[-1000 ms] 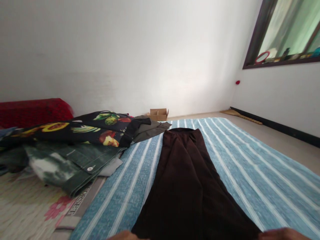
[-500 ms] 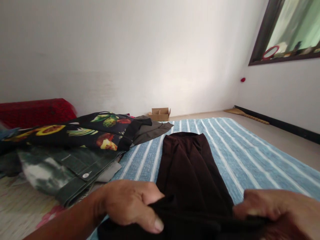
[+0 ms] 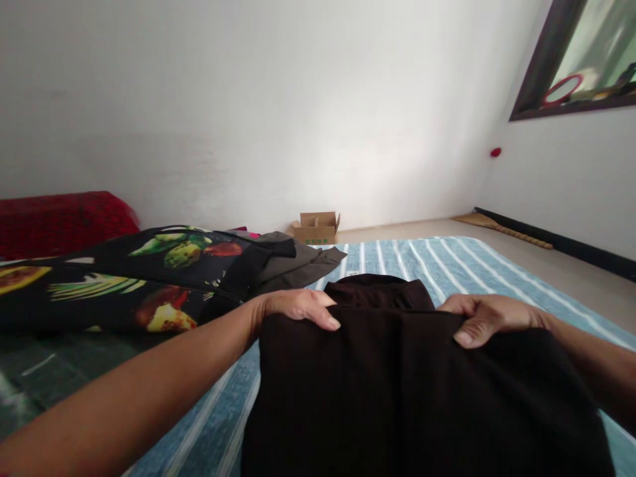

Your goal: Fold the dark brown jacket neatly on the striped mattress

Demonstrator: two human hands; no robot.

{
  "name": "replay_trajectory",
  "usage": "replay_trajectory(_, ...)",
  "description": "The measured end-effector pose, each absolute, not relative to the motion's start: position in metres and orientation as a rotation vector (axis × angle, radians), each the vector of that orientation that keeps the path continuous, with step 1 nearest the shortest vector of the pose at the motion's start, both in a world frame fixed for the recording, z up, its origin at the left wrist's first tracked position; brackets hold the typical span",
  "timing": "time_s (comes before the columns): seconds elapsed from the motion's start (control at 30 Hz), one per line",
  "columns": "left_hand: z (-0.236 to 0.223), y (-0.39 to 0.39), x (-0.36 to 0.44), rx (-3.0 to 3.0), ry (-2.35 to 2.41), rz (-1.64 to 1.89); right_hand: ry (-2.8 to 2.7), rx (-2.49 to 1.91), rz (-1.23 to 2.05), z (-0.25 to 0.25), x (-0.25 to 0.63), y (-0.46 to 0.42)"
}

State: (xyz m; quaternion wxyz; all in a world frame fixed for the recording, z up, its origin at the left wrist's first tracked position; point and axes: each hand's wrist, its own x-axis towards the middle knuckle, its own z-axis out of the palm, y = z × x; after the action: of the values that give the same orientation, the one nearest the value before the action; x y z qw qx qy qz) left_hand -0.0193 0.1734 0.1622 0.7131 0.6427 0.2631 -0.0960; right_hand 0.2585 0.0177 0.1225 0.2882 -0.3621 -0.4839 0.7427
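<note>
A dark brown garment with a gathered waistband, which looks like pants (image 3: 392,391), fills the lower middle of the head view. My left hand (image 3: 301,308) is closed on its lifted edge, thumb on the near side. Further right along the same edge, my right hand (image 3: 489,319) pinches the cloth, its thumb also toward me. Between the hands the edge is drawn fairly straight, and the cloth hangs down toward me. The waistband (image 3: 382,288) lies beyond the hands on the blue striped sheet (image 3: 501,281). My fingers behind the cloth are hidden.
To the left lies a heap of clothes with a black fruit-print garment (image 3: 114,281), a grey garment (image 3: 298,265) and a dark green one (image 3: 59,371). A red bundle (image 3: 64,222) rests behind them. A small cardboard box (image 3: 315,230) stands by the wall.
Both hands have moved up and away from me, carrying the near edge of the pants toward the waistband. Much of the flat-lying part is now covered. The view has shifted slightly.
</note>
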Motion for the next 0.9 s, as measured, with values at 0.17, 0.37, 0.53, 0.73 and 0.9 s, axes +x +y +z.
replay_trajectory(0.17, 0.136, 0.239, 0.011, 1.430, 0.626, -0.157, -1.258, -1.008, 1.895, 0.114, 0.286, 0.081)
replay_trajectory(0.37, 0.054, 0.277, 0.021, 1.313, 0.665, -0.081, -1.216, -1.053, 1.942, 0.051, 0.298, 0.113)
replay_trajectory(0.53, 0.036, 0.266, 0.003, 0.932, 0.682, 0.040, -1.166, -1.073, 1.907, 0.038, 0.297, 0.102)
replay_trajectory(0.73, 0.034, 0.226, -0.026, 0.756, 0.589, 0.222, -1.051, -0.916, 1.822, 0.036, 0.291, 0.082)
replay_trajectory(0.9, 0.021, 0.200, -0.043, 0.677, 0.582, 0.302, -0.895, -0.794, 1.809, 0.013, 0.295, 0.056)
